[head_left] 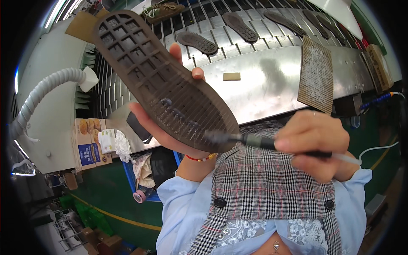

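A dark brown shoe sole [163, 83] is held up tilted, its gridded and ribbed inner face toward me. My left hand [159, 127] grips it from behind, with fingertips showing over its right edge and the thumb along its left. My right hand [312, 142] is closed round a black-handled brush [265, 142] fed by a pale tube. The bristles, blurred by motion, are over the ribbed forefoot near the sole's rounded lower end. Wet, shiny streaks of clear liquid lie across the ribs there.
Several soles [240, 27] lie on the slatted metal conveyor [212, 21] beyond, beside a shoe [163, 12]. A corrugated cardboard piece [315, 74] and small tan block [231, 76] rest on the metal ledge [259, 91]. A ribbed white hose [44, 89] arches at left, above a box [89, 144] and crumpled tissue [123, 146].
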Tool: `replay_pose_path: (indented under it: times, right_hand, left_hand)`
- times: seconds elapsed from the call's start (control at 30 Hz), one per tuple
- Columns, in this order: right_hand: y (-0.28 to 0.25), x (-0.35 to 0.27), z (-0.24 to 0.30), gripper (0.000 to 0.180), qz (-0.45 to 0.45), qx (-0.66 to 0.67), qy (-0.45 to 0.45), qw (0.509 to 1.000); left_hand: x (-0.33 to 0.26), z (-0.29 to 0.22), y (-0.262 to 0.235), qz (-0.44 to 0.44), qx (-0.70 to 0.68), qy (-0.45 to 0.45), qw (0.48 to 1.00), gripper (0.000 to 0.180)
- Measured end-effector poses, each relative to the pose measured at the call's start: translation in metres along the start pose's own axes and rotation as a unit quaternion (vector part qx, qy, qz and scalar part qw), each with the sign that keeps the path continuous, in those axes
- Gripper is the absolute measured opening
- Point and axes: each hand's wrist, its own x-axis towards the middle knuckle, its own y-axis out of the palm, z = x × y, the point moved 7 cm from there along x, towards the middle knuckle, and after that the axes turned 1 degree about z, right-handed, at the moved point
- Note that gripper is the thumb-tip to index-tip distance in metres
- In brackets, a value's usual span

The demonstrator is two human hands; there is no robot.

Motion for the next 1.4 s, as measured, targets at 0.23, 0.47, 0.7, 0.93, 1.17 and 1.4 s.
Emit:
replay_pose_path:
  times: [0.23,0.47,0.7,0.93,1.17,1.4]
  right_hand:
    - [0.002,0.007,0.003,0.025,0.073,-0.021,-0.006,0.997]
    - [-0.001,0.011,0.001,0.020,0.086,0.012,-0.041,0.995]
    - [-0.008,0.014,0.001,0.015,0.086,-0.041,-0.035,0.995]
    - [-0.016,0.019,0.004,0.016,0.138,-0.080,-0.034,0.987]
    - [-0.024,0.014,0.008,0.018,0.135,-0.088,-0.069,0.984]
    - [-0.034,0.019,0.011,0.018,0.149,-0.136,-0.056,0.978]
  left_hand:
    - [-0.006,0.023,-0.025,-0.020,-0.058,-0.222,0.973,0.061]
    - [-0.026,0.045,-0.025,-0.141,-0.102,-0.309,0.935,0.065]
    - [-0.040,0.049,-0.029,-0.226,-0.033,-0.399,0.888,0.071]
    - [-0.047,0.040,-0.042,-0.257,-0.004,-0.423,0.869,0.072]
    - [-0.053,0.036,-0.033,-0.232,-0.109,-0.451,0.855,0.078]
    - [-0.054,0.031,-0.033,-0.190,-0.099,-0.453,0.865,0.082]
